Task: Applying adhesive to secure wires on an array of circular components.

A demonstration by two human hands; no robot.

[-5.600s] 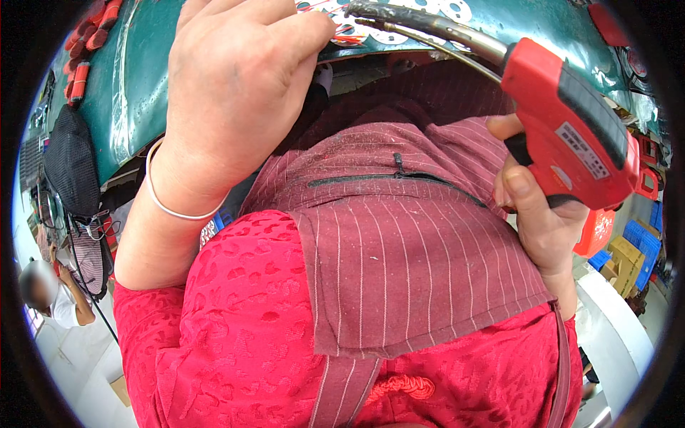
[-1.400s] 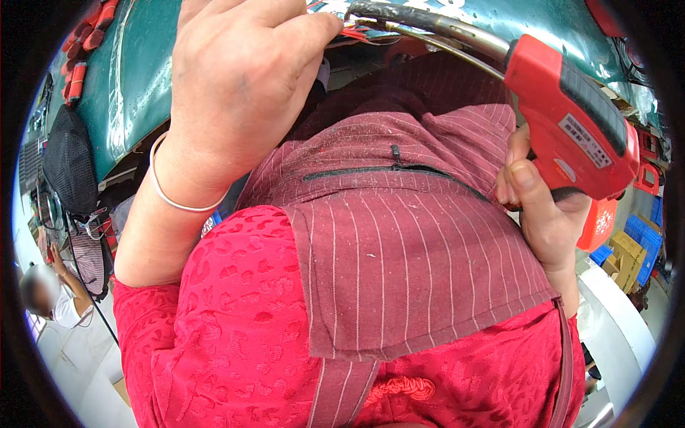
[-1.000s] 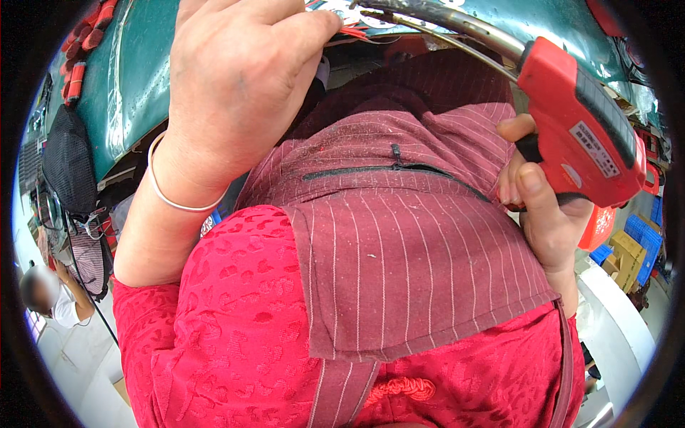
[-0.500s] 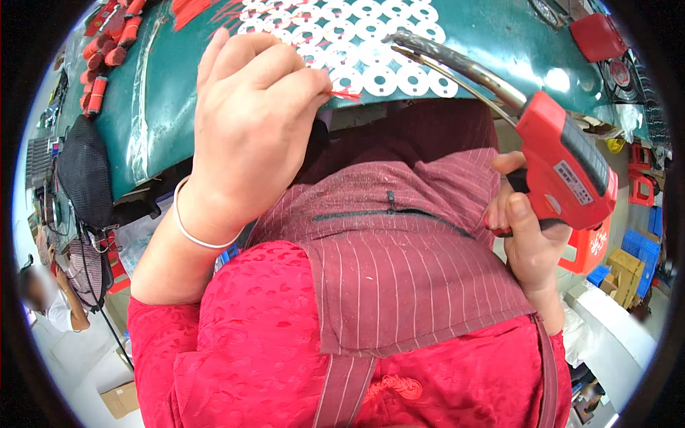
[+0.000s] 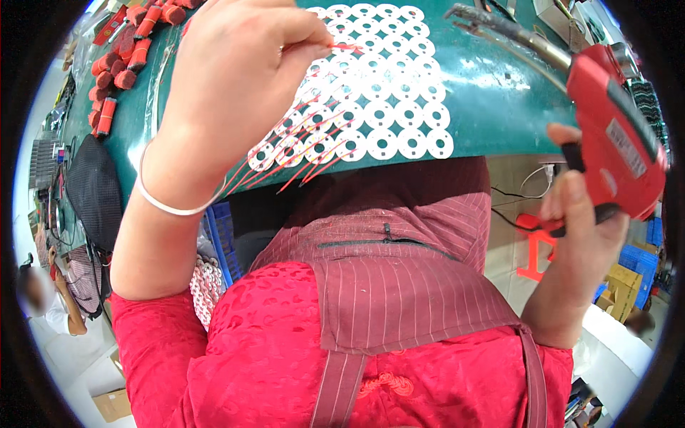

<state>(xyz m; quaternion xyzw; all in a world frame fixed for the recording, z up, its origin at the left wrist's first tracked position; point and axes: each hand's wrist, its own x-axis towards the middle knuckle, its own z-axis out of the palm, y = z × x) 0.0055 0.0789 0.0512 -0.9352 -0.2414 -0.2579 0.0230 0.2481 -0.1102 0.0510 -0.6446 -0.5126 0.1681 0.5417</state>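
Note:
My left hand (image 5: 228, 85), a white bangle at its wrist, is raised over the left of the table. Its thumb and fingertips pinch a short red wire (image 5: 347, 47), whose end pokes out to the right. Below lie rows of white ring-shaped discs (image 5: 409, 102), with red wires (image 5: 314, 158) across those at the near left. In my right hand (image 5: 581, 207) is a red and black soldering gun (image 5: 606, 121), gripped by its handle. Its metal tip points up and left, above the table and right of the discs, apart from the pinched wire.
Red wire bundles (image 5: 107, 118) line the green table's (image 5: 492, 128) far left. A black mesh bag (image 5: 94, 189) hangs at its left edge. Right of my lap are a red stool (image 5: 531, 250) and blue crates (image 5: 638, 267). Another person (image 5: 57, 303) is at the far left.
The view has shifted, so more disc rows and the wires across them show. My right hand and the soldering gun have moved right, away from the discs. The left hand still pinches the wire.

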